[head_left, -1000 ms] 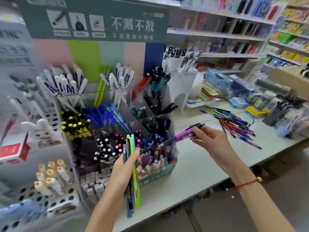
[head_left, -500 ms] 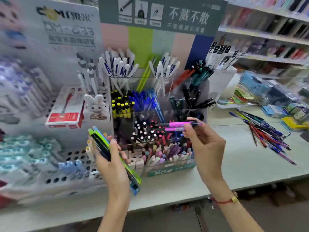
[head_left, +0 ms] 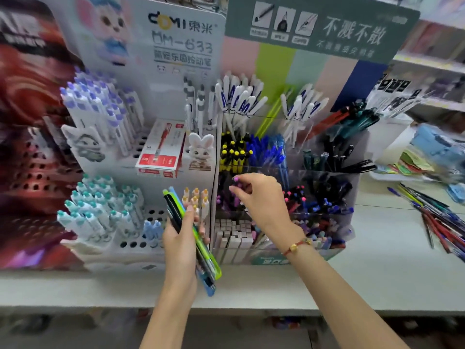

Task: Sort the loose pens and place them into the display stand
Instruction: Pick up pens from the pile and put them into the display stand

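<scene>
My left hand (head_left: 182, 238) grips a bundle of pens (head_left: 198, 250), green, black and blue, held upright in front of the white stand. My right hand (head_left: 261, 195) reaches into the left middle compartment of the clear display stand (head_left: 352, 192), and its fingertips pinch the top of a purple pen (head_left: 236, 187) that stands nearly upright among other purple pens. The stand's compartments hold yellow-capped, blue, black, pink-tipped and white pens. A pile of loose pens (head_left: 437, 212) lies on the counter at the right.
A white perforated stand (head_left: 141, 172) with purple, teal and orange capped pens is at the left, with a red pen box (head_left: 161, 152) and a rabbit figure (head_left: 201, 149) on it. The pale counter (head_left: 390, 260) runs along the front. Packets lie at the far right.
The view has swung right to left. My right hand carried the purple pen leftward from in front of the stand and lowered it upright into the left middle compartment. My left hand keeps its bundle.
</scene>
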### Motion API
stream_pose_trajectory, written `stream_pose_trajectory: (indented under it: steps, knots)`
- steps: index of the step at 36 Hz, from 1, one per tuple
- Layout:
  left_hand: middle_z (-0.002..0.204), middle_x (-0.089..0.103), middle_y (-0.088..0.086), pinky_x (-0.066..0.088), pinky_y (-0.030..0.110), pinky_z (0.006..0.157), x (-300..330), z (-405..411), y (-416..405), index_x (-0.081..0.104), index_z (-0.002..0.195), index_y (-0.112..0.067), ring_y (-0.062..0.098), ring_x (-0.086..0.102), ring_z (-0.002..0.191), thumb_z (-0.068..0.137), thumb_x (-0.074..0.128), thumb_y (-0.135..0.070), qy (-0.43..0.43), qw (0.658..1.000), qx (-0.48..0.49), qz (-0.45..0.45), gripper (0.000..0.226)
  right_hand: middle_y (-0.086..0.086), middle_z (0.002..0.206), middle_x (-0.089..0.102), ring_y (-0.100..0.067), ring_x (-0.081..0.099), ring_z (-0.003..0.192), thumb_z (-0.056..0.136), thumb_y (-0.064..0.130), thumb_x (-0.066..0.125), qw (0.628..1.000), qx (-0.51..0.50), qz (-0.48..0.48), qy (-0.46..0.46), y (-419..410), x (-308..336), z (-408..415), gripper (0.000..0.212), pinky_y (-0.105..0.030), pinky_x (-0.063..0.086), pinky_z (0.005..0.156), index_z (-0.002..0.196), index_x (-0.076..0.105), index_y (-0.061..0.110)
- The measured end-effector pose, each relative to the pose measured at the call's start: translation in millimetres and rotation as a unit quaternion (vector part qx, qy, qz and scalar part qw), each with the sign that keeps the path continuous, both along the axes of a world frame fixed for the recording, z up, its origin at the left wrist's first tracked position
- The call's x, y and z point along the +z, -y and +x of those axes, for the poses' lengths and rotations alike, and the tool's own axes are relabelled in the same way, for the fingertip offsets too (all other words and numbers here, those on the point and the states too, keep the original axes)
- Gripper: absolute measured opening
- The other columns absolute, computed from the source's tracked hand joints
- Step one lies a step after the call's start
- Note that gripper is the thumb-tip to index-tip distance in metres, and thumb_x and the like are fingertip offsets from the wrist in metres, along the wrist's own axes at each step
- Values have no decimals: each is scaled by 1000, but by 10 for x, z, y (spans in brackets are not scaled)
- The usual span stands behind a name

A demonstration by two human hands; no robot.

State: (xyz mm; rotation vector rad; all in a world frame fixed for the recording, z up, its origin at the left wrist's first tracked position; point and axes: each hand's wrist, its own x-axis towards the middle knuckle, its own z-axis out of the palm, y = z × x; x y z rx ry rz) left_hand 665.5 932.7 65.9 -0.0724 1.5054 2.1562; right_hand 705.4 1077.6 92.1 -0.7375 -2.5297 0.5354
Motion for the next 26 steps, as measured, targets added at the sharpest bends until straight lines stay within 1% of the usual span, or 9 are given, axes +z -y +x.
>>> stream_pose_trajectory:
  steps: [4, 7, 10, 13, 15, 17, 20, 22, 26]
  knots:
    - [54, 50, -6, 45, 20, 44, 32, -4, 17, 54, 86, -15, 6, 50, 45, 96, 54, -29, 32, 999, -6, 22, 17, -6, 108, 67, -27, 60, 104, 92, 21, 62, 987, 17, 66, 148, 27, -56, -125, 24, -36, 46, 85, 112, 69, 12]
    - [56, 55, -4, 50, 18, 46, 92, 16, 36, 58, 83, -13, 6, 56, 48, 95, 55, -27, 98, 991, -14, 95, 18, -4, 115, 62, -25, 58, 109, 90, 16, 61, 982, 32, 99, 158, 50, -75, -127, 35, -35, 47, 79, 125, 62, 14]
    - [63, 64, -7, 55, 24, 56, 129, 39, 50, 60, 90, -16, 5, 65, 56, 96, 52, -26, 137, 975, -13, 175, 14, 2, 118, 61, -16, 57, 104, 91, 25, 63, 988, 46, 105, 102, 114, -58, 15, 42, -25, 46, 76, 132, 56, 21]
    - [82, 70, -7, 53, 28, 68, 149, 54, 26, 62, 105, -24, 10, 70, 77, 95, 52, -30, 153, 964, -1, 216, 16, 10, 92, 67, -5, 58, 77, 92, 30, 61, 997, 54, -47, 10, 254, 14, 237, 19, -16, 48, 68, 109, 69, 24]
    - [85, 72, -8, 56, 26, 65, 182, 68, -16, 61, 107, -27, 8, 70, 83, 95, 50, -31, 154, 958, 7, 243, 17, 11, 84, 69, 0, 62, 73, 93, 30, 61, 967, 80, -240, 12, 333, 77, 367, 14, -15, 50, 68, 99, 71, 24]
    - [87, 72, -9, 56, 26, 77, 219, 89, -77, 62, 103, -28, 7, 69, 91, 96, 49, -31, 150, 954, 8, 260, 16, 12, 84, 70, 5, 63, 71, 91, 33, 63, 928, 101, -359, 31, 385, 122, 477, 12, -13, 49, 68, 97, 71, 26]
    - [90, 71, -8, 48, 34, 98, 234, 116, -177, 60, 108, -25, 10, 68, 99, 95, 50, -29, 141, 951, 23, 273, 17, 13, 88, 71, 6, 62, 76, 84, 28, 72, 935, 96, -341, 28, 381, 118, 576, 20, -18, 52, 73, 104, 71, 25]
    - [93, 70, -7, 48, 36, 97, 245, 144, -235, 58, 111, -24, 11, 68, 100, 96, 48, -29, 127, 957, 16, 261, 19, 12, 88, 71, 8, 59, 69, 83, 23, 74, 941, 78, -328, 12, 354, 123, 610, 22, -14, 49, 67, 104, 73, 24]
    - [110, 71, -3, 47, 40, 99, 256, 212, -335, 57, 117, -22, 12, 66, 107, 98, 46, -29, 97, 969, -26, 226, 23, 10, 83, 74, -6, 67, 68, 74, 16, 82, 932, 15, -358, -61, 262, 145, 714, 26, -23, 56, 65, 99, 76, 22]
